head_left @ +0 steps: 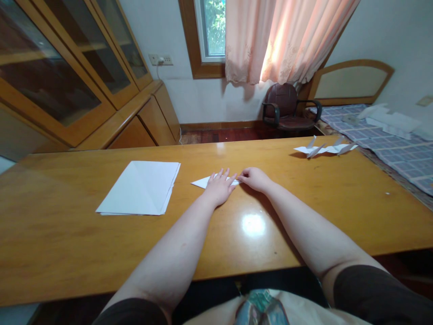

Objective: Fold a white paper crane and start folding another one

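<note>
The left hand [219, 188] lies flat, fingers spread, on folded white paper [200, 182]; the right hand [256, 178] pinches its three-o'clock tip. Paper stack [140, 188] at nine o'clock; origami cranes [330, 149] at two.

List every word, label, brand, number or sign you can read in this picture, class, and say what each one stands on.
None: no text can be read anywhere in the picture.
Stack of paper: no writing visible.
Folded paper under the left hand: no writing visible.
Wall socket: any marking is too small to read.
Shirt print: coloured shapes, no words that can be made out.
</note>
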Demonstrator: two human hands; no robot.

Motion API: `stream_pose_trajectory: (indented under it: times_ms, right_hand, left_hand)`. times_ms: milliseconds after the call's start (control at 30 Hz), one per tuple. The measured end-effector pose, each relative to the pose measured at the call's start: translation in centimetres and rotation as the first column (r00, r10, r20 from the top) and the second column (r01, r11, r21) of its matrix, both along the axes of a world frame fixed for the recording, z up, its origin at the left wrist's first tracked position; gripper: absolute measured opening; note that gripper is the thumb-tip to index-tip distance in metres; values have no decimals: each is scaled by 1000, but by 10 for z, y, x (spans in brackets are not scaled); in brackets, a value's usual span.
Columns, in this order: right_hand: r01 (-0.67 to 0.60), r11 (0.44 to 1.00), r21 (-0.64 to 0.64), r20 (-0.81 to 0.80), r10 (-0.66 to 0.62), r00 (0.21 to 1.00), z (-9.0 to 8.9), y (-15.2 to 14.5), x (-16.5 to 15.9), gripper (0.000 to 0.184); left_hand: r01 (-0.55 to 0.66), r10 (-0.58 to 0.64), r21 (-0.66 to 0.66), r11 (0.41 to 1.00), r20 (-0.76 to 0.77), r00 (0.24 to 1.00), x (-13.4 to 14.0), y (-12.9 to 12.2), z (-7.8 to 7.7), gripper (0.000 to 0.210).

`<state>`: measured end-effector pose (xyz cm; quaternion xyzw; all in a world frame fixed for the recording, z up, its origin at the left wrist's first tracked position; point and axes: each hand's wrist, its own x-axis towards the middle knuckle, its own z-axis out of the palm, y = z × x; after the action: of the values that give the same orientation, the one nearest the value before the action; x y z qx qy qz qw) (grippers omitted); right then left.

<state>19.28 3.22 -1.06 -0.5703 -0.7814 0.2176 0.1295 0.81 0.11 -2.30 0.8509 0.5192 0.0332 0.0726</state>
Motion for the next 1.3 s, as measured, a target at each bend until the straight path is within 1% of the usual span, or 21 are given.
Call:
stream_pose_trajectory:
  times_ms: [100,300,367,467,533,633,700,767,867,933,967,1033,1133,1233,1300]
  right_hand:
    - [14,1000,-11,0,-14,1000,2,0,1,30]
    - [5,999,52,0,-5,1000,4,1,2,26]
    - [-8,998,59,1,8,1000,4,2,4,26]
    - [-27,999,35,-17,27,999,6,3,9,24]
    - [-15,1000,28,-41,16,999,8,5,12,23]
    - [36,999,23,-83,-34,996,10,5,14,24]
    - [67,998,-1,-112,-67,991,11,3,12,26]
    - [113,992,-58,-140,-120,983,12,0,8,27]
    - [162,968,-193,-166,-195,967,12,-4,0,25]
    - [147,956,-253,-173,-194,966,12,-7,-5,25]
    - [135,956,-262,-171,-184,968,12,-8,-6,26]
    - [122,958,-258,-166,-168,972,13,-10,-8,28]
    - [97,969,-226,-187,-141,972,13,-13,-8,31]
    - [36,985,-168,-255,-79,964,12,-14,-8,30]
    - [8,987,-163,-311,-59,949,11,-14,-9,29]
  left_hand:
    - [-7,7,5,1000,5,1000,1,-1,4,50]
    - [4,-4,16,1000,20,1000,4,-4,14,41]
    - [24,-24,-3,1000,24,999,4,-5,15,41]
    - [58,-57,-55,997,28,998,3,-5,14,44]
    - [58,-55,-76,995,35,998,2,-6,15,46]
    - [18,-16,-67,998,36,999,4,-8,16,45]
    - [-33,35,-44,998,32,999,5,-9,17,47]
    - [-99,100,-27,995,29,995,7,-10,17,52]
    - [-166,166,-21,986,23,986,8,-11,17,65]
    - [-182,182,-10,983,25,983,8,-11,20,70]
    - [-187,187,-3,982,30,982,8,-12,22,71]
    - [-199,198,7,980,45,979,9,-12,27,70]
    - [-227,226,6,974,78,971,10,-14,32,63]
    - [-251,245,17,968,152,957,9,-14,33,57]
    - [-255,243,23,967,225,944,9,-14,32,58]
